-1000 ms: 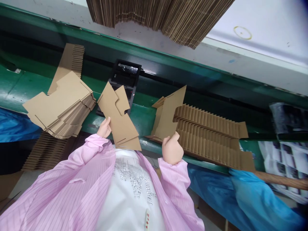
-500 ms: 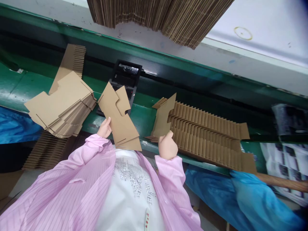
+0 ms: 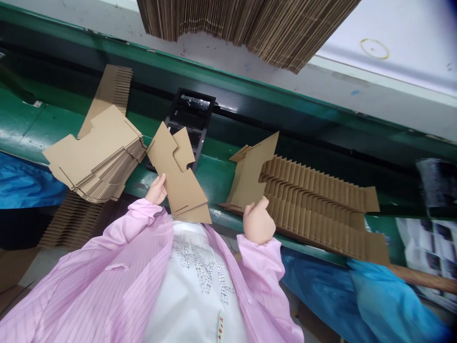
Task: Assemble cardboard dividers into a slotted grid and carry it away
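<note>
My left hand (image 3: pixel 156 190) is closed on the lower left edge of flat brown cardboard inserts (image 3: pixel 180 176). They overlap at an angle, with notches cut in their edges, in front of my shirt. My right hand (image 3: pixel 259 222) is closed at the lower edge of another notched cardboard insert (image 3: pixel 252 174), with its fingertips hidden from view. This insert stands tilted at the left end of a long row of upright cardboard inserts (image 3: pixel 314 205) on the green bench (image 3: pixel 214 176).
A fanned pile of cardboard inserts (image 3: pixel 96 147) lies at left, with further stacked cardboard (image 3: pixel 119 90) behind it. A black tray (image 3: pixel 191 119) sits mid-bench. Packed cardboard (image 3: pixel 246 24) stands on the far ledge. Blue plastic (image 3: pixel 385 295) hangs at the front right, near a wooden bar (image 3: pixel 424 277).
The insert at my right hand has swung wider, its top corner moving right. My left hand keeps its hold on its inserts. The whole view has shifted slightly.
</note>
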### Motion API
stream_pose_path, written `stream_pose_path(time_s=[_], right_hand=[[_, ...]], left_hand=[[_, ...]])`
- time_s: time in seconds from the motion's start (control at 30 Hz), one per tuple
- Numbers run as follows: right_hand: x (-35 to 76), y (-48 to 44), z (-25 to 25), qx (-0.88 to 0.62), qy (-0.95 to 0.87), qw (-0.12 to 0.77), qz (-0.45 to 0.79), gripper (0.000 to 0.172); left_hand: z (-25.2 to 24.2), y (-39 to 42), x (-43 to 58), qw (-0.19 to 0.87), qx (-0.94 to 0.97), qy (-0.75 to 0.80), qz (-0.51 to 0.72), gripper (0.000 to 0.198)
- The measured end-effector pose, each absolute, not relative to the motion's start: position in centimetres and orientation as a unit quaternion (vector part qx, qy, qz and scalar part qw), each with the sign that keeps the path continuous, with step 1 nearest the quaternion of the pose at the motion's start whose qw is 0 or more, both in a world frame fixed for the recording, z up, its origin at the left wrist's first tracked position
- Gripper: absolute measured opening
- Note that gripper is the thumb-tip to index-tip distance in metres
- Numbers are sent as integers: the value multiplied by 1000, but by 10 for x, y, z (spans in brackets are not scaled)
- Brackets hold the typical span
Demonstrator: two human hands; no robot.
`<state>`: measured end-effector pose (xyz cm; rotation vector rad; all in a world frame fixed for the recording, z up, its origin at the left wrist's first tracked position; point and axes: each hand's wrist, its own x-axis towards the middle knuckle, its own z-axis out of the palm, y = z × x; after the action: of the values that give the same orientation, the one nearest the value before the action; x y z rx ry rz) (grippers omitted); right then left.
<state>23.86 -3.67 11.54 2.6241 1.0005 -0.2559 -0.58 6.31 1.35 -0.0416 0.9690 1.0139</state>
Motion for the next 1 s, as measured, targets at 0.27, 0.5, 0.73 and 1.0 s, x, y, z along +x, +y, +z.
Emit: stream_pose_path(time_s=[0.27, 0.5, 0.73, 1.0], right_hand=[[239, -18, 96, 914, 342, 160, -148, 48], [244, -18, 97, 902, 353, 170, -179, 49], [244, -3, 121, 866, 331, 254, -276, 41], [269, 20, 111, 842, 485, 164, -169, 53]], left_hand=[[14, 65, -3, 769, -17, 441, 462, 19], [17, 65, -5, 764, -14, 450, 462, 20], [18, 64, -4, 763, -14, 451, 463, 20], [20, 62, 0, 773, -11, 438, 459, 22]])
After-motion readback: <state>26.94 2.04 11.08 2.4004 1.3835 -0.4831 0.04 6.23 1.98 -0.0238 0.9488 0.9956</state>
